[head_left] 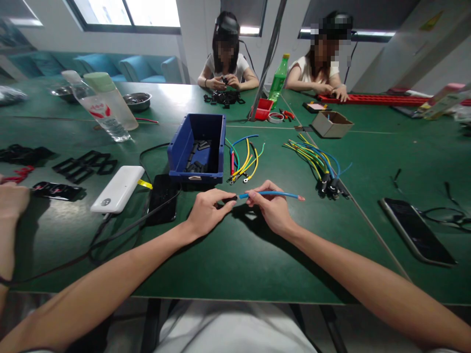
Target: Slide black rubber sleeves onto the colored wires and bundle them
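Observation:
Between the fingers of my right hand [273,206] is a short blue wire [277,193], its bare copper end pointing right. My left hand [208,211] pinches a small black sleeve [230,199] at the wire's left end; whether the wire sits inside it I cannot tell. Just beyond my hands stands a blue bin [177,156] with black sleeve pieces [198,159] in it. To its right lie loose yellow, green and blue wires [247,159], some with ring terminals. Farther right is a bundle of similar wires [320,164] with black ends.
Left of me are a white power bank [119,189] with a cable, a black phone [162,198] and two bottles [110,100]. A grey-edged phone [415,230] lies right. Across the table two people work near a small carton [332,124]. Another person's hand [13,198] reaches in at left.

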A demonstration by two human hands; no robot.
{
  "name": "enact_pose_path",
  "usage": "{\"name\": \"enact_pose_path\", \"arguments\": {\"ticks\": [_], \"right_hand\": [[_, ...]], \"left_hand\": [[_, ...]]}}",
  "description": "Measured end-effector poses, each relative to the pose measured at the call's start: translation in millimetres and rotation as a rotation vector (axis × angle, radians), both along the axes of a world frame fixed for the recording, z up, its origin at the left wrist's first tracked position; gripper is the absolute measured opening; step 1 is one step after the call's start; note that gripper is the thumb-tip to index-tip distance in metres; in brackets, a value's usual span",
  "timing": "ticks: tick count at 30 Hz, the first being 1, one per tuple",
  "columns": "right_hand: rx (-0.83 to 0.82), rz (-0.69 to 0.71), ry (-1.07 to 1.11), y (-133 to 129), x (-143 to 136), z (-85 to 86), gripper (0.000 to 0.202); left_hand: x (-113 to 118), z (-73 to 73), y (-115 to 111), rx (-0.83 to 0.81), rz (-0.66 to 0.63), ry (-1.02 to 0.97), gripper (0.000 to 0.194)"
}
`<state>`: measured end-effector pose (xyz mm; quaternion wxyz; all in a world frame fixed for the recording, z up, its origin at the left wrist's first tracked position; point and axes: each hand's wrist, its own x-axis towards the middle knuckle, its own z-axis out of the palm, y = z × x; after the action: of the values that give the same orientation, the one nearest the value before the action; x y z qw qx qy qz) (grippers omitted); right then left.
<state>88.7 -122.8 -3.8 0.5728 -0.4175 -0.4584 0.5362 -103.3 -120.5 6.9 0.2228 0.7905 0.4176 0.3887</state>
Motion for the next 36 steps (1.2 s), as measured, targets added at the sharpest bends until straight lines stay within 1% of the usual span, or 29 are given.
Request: {"name": "enact_pose_path", "arguments": {"ticks": [2, 4, 9, 11, 13, 16, 20, 23, 28, 30, 34, 36], "right_hand": [[0.004, 0.019, -0.002, 0.6, 0.0, 0.4, 0.024], [0.017, 0.027, -0.015, 0.3, -0.1, 2.1, 0.024], [0.019, 0.006, -0.076, -1.6, -0.1, 6.0, 0.024], [0.008, 0.010, -0.076, -2.0, 0.1, 5.7, 0.023], [-0.003, 0.020, -0.052, -1.9, 0.5, 4.3, 0.022], [-0.009, 0.035, -0.016, -1.2, 0.6, 2.3, 0.022], [0.012, 0.036, -0.019, -1.0, -0.3, 2.9, 0.022], [0.022, 0.036, -0.051, -2.2, -1.4, 5.4, 0.024], [0.034, 0.019, -0.086, -3.6, -2.2, 8.2, 0.024], [0.031, 0.024, -0.071, -3.2, -2.1, 7.9, 0.024], [0.020, 0.061, -0.029, -2.2, -1.2, 5.8, 0.024], [0.016, 0.066, -0.040, -2.0, -0.4, 5.1, 0.024]], "left_hand": [[0.3, -0.1, 1.0, -0.033, 0.002, -0.022, 0.018], [0.2, -0.4, 1.5, -0.019, 0.000, -0.024, 0.017], [-1.1, -2.1, 1.8, 0.132, -0.015, 0.008, 0.016], [-1.8, -2.4, 2.1, 0.155, -0.028, 0.015, 0.016], [-2.1, -2.0, 2.6, 0.127, -0.045, 0.014, 0.017], [-1.9, -0.1, 3.6, 0.034, -0.065, -0.013, 0.017], [-1.1, 2.1, 4.6, -0.054, -0.045, -0.048, 0.016], [-1.1, 1.5, 4.4, -0.035, -0.032, -0.052, 0.016], [-1.7, -0.4, 2.8, 0.080, -0.030, -0.045, 0.015], [-1.4, 0.0, 2.8, 0.053, -0.031, -0.054, 0.015], [-0.4, 1.3, 3.8, -0.049, -0.038, -0.085, 0.016], [-0.2, 1.1, 4.0, -0.062, -0.039, -0.092, 0.015]]}}
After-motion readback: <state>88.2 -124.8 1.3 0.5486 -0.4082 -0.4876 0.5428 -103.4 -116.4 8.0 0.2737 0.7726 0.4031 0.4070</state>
